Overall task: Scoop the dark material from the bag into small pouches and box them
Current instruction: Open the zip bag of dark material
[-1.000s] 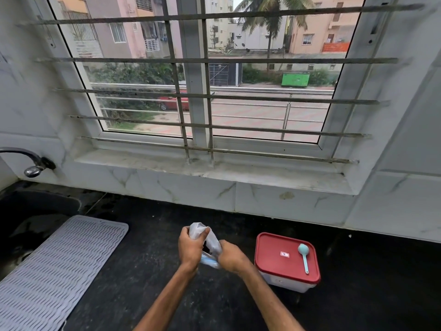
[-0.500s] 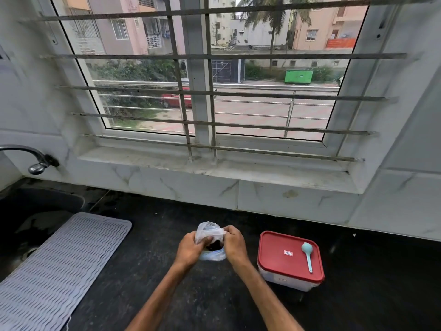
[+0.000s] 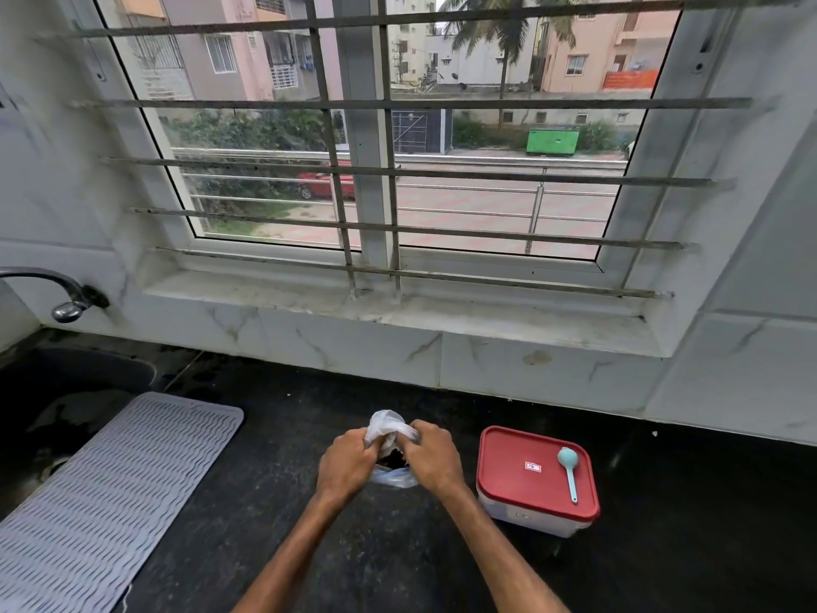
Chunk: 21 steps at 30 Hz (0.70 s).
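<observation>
You stand at a barred window (image 3: 486, 205) with a black bench (image 3: 685, 524) running below the sill. A grey ribbed mat (image 3: 115, 484) lies on the bench to your left, beside the sink (image 3: 66, 391). To your right sits the box (image 3: 521, 517), its red lid (image 3: 526, 480) shut and nothing yet packed that you can see.

Both forearms reach forward from the bottom of the view and meet near the middle of the bench, just left of the box. Your left hand (image 3: 347, 466) and right hand (image 3: 433, 457) are knuckles-up, close together, with the fingers (image 3: 369, 442) of each curled and pinching the crumpled neck of the thin plastic bag (image 3: 387, 429) from opposite sides. The bag rests low between the hands, its clear bottom showing beneath them.

This looks like the opening step – working the mouth of the bag apart so it can be scooped from. A patch of dark material (image 3: 391, 460) shows in the gap between your hands; it may be the contents, though the view is too tight to be sure.

The pale blue spoon (image 3: 569, 471) lies untouched on the lid, bowl away from you. Next you will likely need one hand to keep the mouth spread and upright while the right lets go and reaches across for the spoon – thin film like this tends to slump and close once released.
</observation>
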Tool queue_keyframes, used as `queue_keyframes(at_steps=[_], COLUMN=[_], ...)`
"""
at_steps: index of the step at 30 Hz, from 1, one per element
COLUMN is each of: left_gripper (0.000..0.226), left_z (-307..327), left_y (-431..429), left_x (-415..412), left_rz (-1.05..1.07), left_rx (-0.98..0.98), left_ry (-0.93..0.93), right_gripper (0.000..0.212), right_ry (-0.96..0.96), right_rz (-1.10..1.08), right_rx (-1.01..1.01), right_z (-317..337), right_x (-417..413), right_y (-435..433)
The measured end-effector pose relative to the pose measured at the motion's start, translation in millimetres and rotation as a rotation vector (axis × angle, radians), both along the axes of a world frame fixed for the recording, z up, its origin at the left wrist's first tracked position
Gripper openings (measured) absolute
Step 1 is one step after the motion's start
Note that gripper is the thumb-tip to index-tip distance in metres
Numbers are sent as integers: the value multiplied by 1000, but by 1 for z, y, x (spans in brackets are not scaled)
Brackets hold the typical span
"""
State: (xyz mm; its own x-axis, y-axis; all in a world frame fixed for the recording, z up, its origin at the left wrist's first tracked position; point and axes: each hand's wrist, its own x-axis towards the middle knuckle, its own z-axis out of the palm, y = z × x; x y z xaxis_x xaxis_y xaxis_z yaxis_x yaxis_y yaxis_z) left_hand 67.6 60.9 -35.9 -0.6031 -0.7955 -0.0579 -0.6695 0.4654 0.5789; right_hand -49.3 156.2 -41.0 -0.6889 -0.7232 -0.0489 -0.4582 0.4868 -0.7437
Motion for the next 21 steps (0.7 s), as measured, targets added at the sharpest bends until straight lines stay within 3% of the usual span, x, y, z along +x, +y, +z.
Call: queue_keyframes(at_steps=[3,6,8,12,14,17,21], left_gripper=[42,26,21,34,32,27,76], left_z=[-1,0,-3,-9,-15,-29,-33], left_y=[-5,-4,-4,6,11,9,8], left_x=[3,6,8,4,4,13,19], left_rz=[-78,-72,44,251,259,141,-127], left_rx=[263,354,344,461,492,426,380], left_ry=[202,320,350,535,549,349,234], right_gripper=[12,10,9,13,18,18,16], right_ry=[-3,-32,-88,-111,-201,-255,-164], right_rz=[-35,12,96,132,78,61,115], right_rx=[-17,-24,-28,-5,0,58,140], right_z=[-3,-8,-10,-14,-18,-23,-26], right_x=[2,-1,-3,-3,-3,-3,-5], right_y=[2,4,5,3,1,-3,-5])
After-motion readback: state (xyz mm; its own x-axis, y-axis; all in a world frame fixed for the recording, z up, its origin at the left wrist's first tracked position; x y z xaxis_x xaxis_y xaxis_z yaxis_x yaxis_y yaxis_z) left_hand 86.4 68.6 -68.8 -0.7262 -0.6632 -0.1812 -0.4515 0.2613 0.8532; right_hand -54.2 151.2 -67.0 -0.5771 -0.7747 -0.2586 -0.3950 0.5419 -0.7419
